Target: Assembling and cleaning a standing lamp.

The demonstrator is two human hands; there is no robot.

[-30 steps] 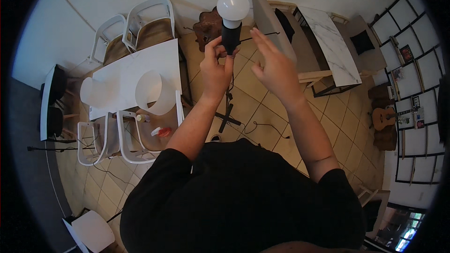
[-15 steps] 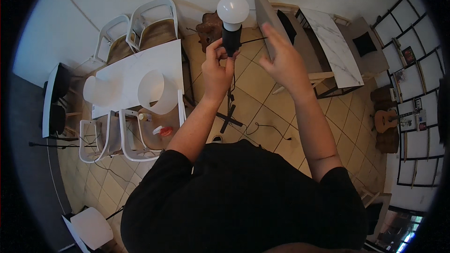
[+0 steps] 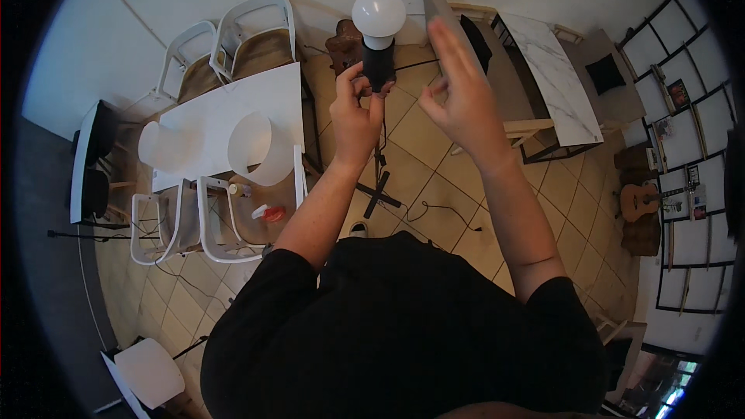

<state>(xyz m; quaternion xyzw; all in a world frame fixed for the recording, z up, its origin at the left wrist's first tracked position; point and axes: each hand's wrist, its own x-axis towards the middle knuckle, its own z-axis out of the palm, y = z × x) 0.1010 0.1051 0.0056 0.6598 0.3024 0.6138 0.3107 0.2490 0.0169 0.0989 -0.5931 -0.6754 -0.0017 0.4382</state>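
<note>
A round white light bulb (image 3: 379,14) stands upright in a black lamp socket (image 3: 378,62) on top of a floor lamp stand. My left hand (image 3: 356,120) grips the lower part of that socket between thumb and fingers. To its right, my right hand (image 3: 463,105) is raised with long fingers stretched out and nothing in it, apart from the bulb. Below the socket, the stand drops to a black cross-shaped base (image 3: 378,195) on the tiled floor.
Two white lampshades (image 3: 260,147) rest on the white table (image 3: 279,97) at left, with chairs around it. A red-and-white item (image 3: 269,213) lies on a near chair seat. A black cable (image 3: 442,214) trails over the floor. A bench and marble-topped table (image 3: 555,77) stand at right.
The bulb, socket and my left hand have shifted slightly left. My right hand has also moved a little left, its fingers more upright and closer together.
</note>
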